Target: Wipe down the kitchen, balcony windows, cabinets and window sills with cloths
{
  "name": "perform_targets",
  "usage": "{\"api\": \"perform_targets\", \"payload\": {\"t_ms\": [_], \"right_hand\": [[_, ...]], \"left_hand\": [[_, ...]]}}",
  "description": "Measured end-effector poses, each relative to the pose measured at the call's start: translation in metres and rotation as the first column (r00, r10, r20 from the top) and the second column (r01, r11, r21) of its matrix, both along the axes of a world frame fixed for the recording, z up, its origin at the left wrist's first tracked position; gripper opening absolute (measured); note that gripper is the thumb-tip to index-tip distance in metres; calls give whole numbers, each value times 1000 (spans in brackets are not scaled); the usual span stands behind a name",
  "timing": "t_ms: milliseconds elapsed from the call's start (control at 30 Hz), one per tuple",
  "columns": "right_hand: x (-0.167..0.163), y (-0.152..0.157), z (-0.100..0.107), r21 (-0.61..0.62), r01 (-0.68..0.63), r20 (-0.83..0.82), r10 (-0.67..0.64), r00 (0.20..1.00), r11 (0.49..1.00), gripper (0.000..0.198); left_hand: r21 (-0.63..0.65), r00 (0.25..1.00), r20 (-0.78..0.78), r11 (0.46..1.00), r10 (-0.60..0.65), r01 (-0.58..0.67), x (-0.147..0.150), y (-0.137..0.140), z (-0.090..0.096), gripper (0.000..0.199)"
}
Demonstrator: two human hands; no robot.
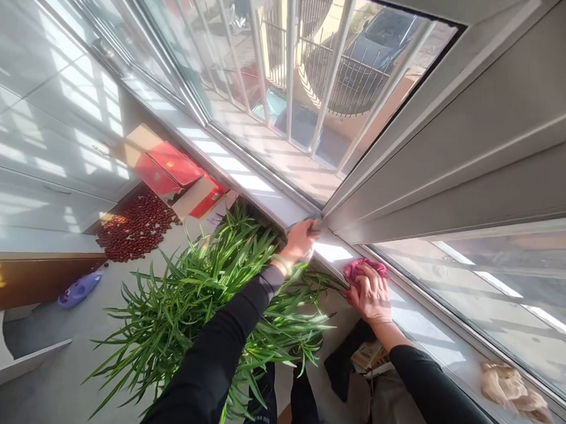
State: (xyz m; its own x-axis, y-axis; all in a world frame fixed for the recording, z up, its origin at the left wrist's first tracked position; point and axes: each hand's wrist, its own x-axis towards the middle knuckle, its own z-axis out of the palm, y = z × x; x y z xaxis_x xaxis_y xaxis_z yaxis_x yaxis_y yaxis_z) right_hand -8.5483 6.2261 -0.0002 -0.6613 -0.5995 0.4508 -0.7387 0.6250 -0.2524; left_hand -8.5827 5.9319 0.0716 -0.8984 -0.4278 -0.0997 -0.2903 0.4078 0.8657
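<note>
On the white window sill (242,170), my left hand (299,241) is closed around what looks like a grey cloth (317,224), partly hidden and blurred, by the corner of the window frame. Farther right, my right hand (373,295) presses a crumpled pink cloth (362,268) onto the sill, its fingers bent over it. Below my left forearm spreads a large plant (197,295) with long green leaves; some of its leaves reach close to both hands.
The window frame (428,126) juts inward above my hands. A beige cloth (512,389) lies on the sill at right. Red boxes (179,166), a heap of reddish-brown dates or nuts (135,226) and a purple plastic item (80,289) are on the floor at left.
</note>
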Motion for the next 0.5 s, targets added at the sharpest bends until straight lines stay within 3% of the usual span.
{"api": "perform_targets", "payload": {"t_ms": [100, 233, 400, 500], "right_hand": [[0, 0, -1, -2, -8, -39, 7, 999, 1000, 3], [-3, 4, -7, -17, -38, -79, 36, 996, 999, 7], [-5, 3, -12, -26, -56, -124, 53, 991, 998, 13], [-5, 3, -14, -26, -47, -124, 44, 991, 999, 17]], "left_hand": [[18, 994, -32, 995, 100, -100, 0, 3, 6, 32], [38, 974, -67, 976, 215, -213, -9, 30, 3, 36], [184, 971, -52, 958, 232, -219, -11, 35, 8, 22], [358, 959, -93, 907, 269, -220, -12, 47, 15, 34]]}}
